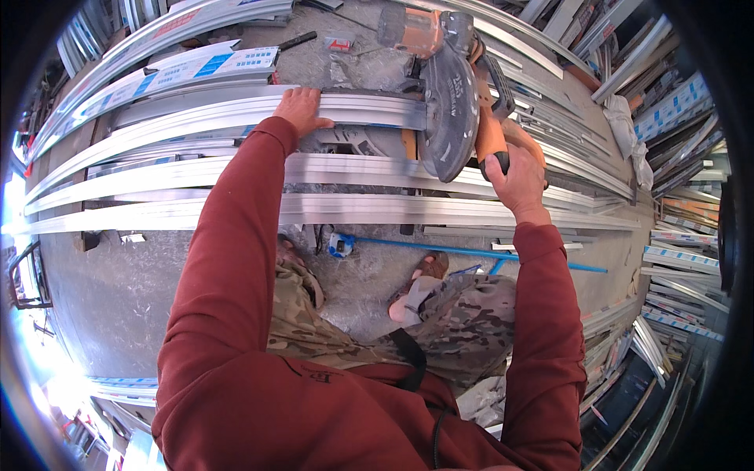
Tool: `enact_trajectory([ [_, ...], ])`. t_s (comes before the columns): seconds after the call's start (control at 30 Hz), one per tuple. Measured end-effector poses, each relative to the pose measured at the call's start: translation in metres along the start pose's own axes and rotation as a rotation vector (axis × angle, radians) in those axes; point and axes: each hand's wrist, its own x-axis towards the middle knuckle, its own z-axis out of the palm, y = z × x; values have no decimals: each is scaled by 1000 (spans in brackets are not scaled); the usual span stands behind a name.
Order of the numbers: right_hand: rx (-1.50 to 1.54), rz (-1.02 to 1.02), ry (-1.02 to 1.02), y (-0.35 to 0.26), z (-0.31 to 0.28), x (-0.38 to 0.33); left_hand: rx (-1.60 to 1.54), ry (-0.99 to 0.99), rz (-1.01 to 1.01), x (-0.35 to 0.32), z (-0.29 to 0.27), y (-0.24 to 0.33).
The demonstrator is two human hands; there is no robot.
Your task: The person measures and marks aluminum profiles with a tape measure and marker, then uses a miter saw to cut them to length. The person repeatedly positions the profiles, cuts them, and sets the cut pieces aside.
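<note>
- Left hand (302, 108) lies flat, fingers spread, pressing down on a long aluminium rail (236, 114).
- Right hand (514, 182) has its fingers wrapped tight around the orange saw's (452, 94) handle.
- The saw's blade guard meets the rail's end, between both hands.

Blue pipe (471, 253) on concrete floor (118, 290)

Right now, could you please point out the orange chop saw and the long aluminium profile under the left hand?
orange chop saw (449, 110), head view, grey blade guard.
long aluminium profile (369, 110), head view, top face.
</note>
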Motion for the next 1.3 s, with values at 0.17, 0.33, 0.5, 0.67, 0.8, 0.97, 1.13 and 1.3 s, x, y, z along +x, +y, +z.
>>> enact_trajectory([
  [0.17, 7, 11, -6, -2, -2, 1, -38, -92, -20, 2, -16, 4],
  [0.33, 3, -48, -12, 0, -23, 23, -46, -81, -40, 3, -18, 5],
  [0.5, 12, 75, -20, -7, -77, 95, -54, 3, -16, -1, -10, -2],
  [0.67, -39, -31, 189, 27, -97, 169, -55, -9, -8, 0, -22, 5],
  [0.8, 91, -79, 488, 65, -99, 166, -54, 23, 11, -3, -25, 4],
  [0.97, -25, 100, 459, 149, -2, 41, -25, 110, 4, -18, -22, -10],
  [1.13, 31, 215, 24, 167, 102, -115, -62, 224, -35, -38, -23, -22],
  [1.3, 89, 155, -24, 135, 127, -144, -198, 12, -21, -73, -41, -6],
])
